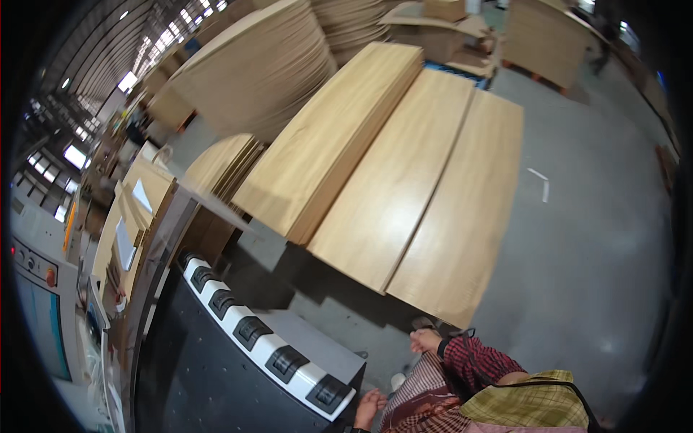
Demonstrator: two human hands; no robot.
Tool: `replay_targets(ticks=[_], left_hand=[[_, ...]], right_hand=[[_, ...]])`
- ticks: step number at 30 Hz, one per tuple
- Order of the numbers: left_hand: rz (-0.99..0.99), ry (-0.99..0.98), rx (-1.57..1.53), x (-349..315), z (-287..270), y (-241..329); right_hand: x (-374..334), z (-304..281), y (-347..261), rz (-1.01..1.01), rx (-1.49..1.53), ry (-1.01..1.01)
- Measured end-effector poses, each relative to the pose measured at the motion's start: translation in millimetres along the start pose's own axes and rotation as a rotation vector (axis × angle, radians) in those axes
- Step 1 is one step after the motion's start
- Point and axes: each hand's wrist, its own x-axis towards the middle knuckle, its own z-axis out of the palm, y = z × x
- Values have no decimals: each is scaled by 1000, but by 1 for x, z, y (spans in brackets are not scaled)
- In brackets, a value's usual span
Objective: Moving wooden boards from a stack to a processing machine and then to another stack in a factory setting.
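Note:
My left hand (369, 408) is low in the view, beside the near end of a black-topped machine table (209, 375). Its fingers are loosely curled, with nothing seen in them. My right hand (426, 340), past a checked red sleeve (480, 361), hangs in front of my body, also curled and with nothing visible in it. Nearest to the right hand is the closest corner of a wood-grain panel (462, 216). Beside that lies a second panel stack (401, 180), with a narrow gap between them. Farther left rises a taller stack of the same panels (332, 137).
A white rail with black rollers (252, 332) edges the machine table. At left stand a control cabinet with a screen (43, 317) and boards with papers (126, 242). Large board stacks (253, 72) fill the back. Grey floor (577, 245) stretches along the right.

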Motion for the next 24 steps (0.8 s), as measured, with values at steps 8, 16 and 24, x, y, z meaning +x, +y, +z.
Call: replay_targets(ticks=[8,16,24], left_hand=[[5,114,-40,-8,67,22],[19,157,-94,-4,88,56],[-19,108,-92,33,90,48]], right_hand=[[203,-32,-107,-166,-317,478],[256,4,-120,-177,-224,516],[262,-13,-104,-282,-198,461]])
